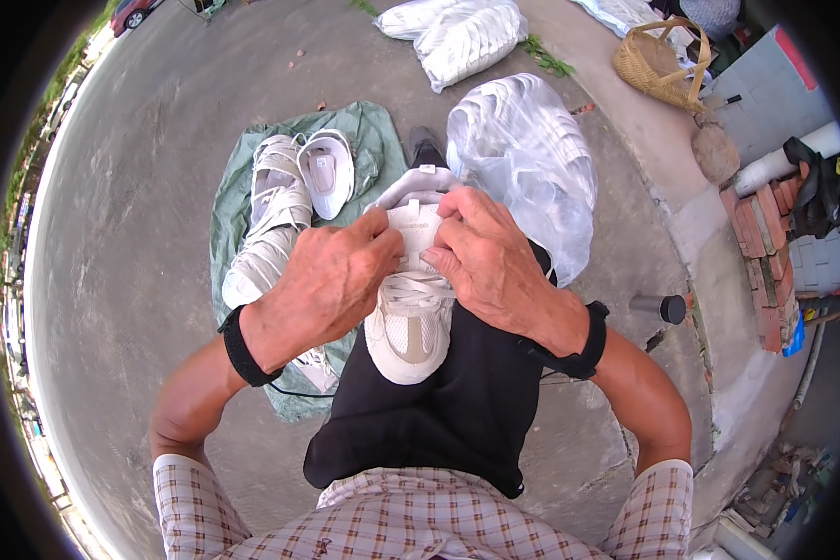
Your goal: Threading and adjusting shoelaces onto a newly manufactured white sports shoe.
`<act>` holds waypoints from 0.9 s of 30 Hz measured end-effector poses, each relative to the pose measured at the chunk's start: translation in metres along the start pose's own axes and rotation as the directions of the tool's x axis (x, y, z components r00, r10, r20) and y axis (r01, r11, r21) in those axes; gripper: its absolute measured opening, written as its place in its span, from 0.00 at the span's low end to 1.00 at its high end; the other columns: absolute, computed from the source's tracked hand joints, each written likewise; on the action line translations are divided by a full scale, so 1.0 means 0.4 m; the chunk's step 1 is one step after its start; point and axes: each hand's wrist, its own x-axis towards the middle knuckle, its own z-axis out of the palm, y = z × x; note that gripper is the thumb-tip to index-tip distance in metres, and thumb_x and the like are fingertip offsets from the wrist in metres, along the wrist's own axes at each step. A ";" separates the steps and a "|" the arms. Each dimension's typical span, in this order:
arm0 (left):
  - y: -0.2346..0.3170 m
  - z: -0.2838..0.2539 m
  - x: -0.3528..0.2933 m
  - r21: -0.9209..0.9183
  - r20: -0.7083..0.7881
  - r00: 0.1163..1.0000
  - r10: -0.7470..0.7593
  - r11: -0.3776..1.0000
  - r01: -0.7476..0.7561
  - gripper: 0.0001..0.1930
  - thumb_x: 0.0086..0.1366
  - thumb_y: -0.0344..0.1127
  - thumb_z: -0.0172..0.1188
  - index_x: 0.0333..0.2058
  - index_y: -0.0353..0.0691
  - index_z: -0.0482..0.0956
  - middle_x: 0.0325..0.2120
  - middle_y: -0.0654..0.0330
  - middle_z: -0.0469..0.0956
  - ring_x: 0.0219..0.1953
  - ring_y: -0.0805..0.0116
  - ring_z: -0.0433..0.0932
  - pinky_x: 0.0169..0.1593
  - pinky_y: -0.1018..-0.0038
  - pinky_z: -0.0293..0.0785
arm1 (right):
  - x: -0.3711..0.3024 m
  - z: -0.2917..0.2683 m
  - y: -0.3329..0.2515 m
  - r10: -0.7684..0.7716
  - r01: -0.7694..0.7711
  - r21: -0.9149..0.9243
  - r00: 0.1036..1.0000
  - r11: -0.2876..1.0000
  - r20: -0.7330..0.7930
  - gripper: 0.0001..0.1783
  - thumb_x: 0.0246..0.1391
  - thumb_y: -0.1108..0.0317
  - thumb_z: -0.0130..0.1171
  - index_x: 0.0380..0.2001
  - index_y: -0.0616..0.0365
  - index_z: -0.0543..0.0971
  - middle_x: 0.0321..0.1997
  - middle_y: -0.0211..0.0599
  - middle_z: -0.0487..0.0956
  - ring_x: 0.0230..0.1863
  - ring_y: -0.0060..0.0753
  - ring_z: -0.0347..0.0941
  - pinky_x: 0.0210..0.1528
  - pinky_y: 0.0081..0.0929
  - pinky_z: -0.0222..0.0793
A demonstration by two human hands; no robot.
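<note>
A white and beige mesh sneaker [407,338] rests on my lap, toe toward me and heel away. Its laces cross the front, and the pale tongue stands up between my hands. My left hand [331,271] is closed, its curled fingers gripping the left edge of the lace opening. On the opposite edge my right hand [495,261] pinches with thumb and forefinger beside the tongue. Whether a lace end is caught in either pinch is hidden by the fingers. Both wrists wear black bands.
Left of my legs, several similar shoes [280,191] lie on a green plastic sheet [375,131]. A clear bag of pale shoes [523,168] stands to the right, with another white bundle [467,37] beyond. Further right are a wicker basket [658,75], stacked bricks [763,252] and a dark cylinder [658,308].
</note>
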 end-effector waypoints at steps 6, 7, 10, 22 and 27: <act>0.000 0.046 0.001 -0.105 -0.053 0.996 -0.068 0.993 0.062 0.04 0.58 0.24 0.66 0.32 0.34 0.79 0.31 0.55 0.77 0.30 0.54 0.81 0.33 0.62 0.77 | 0.016 0.028 -0.045 0.043 -0.030 -0.242 0.998 0.970 0.049 0.08 0.47 0.74 0.64 0.29 0.68 0.78 0.44 0.47 0.69 0.48 0.48 0.67 0.53 0.45 0.57; -0.002 0.049 -0.003 -0.113 -0.059 0.995 -0.078 0.991 0.071 0.04 0.58 0.24 0.66 0.32 0.34 0.79 0.31 0.55 0.77 0.30 0.54 0.81 0.33 0.62 0.77 | 0.018 0.027 -0.047 0.039 -0.023 -0.242 0.997 0.970 0.063 0.08 0.47 0.74 0.64 0.29 0.68 0.78 0.44 0.47 0.69 0.48 0.48 0.67 0.53 0.45 0.57; -0.018 0.055 -0.010 -0.170 -0.100 0.991 -0.089 0.983 0.071 0.04 0.58 0.23 0.66 0.32 0.34 0.80 0.31 0.55 0.78 0.30 0.54 0.82 0.33 0.64 0.78 | 0.022 0.018 -0.054 0.086 -0.072 -0.203 0.994 0.976 0.061 0.08 0.47 0.76 0.67 0.29 0.65 0.78 0.46 0.45 0.70 0.50 0.48 0.68 0.55 0.44 0.58; -0.079 0.029 -0.011 -0.290 -0.174 0.983 -0.049 0.957 -0.004 0.03 0.62 0.23 0.62 0.35 0.35 0.80 0.31 0.53 0.81 0.31 0.54 0.83 0.34 0.63 0.78 | -0.211 -0.431 0.324 0.230 -0.402 -0.622 0.912 0.672 -0.341 0.07 0.52 0.77 0.66 0.32 0.65 0.77 0.45 0.50 0.75 0.46 0.54 0.74 0.48 0.45 0.68; -0.081 0.031 -0.013 -0.317 -0.169 0.982 -0.085 0.948 0.027 0.03 0.62 0.23 0.62 0.35 0.35 0.79 0.31 0.53 0.81 0.34 0.53 0.83 0.36 0.63 0.77 | -0.378 -0.587 0.427 0.366 -0.596 -0.660 0.803 0.458 -0.470 0.10 0.52 0.75 0.67 0.33 0.67 0.75 0.37 0.48 0.74 0.42 0.51 0.74 0.46 0.44 0.68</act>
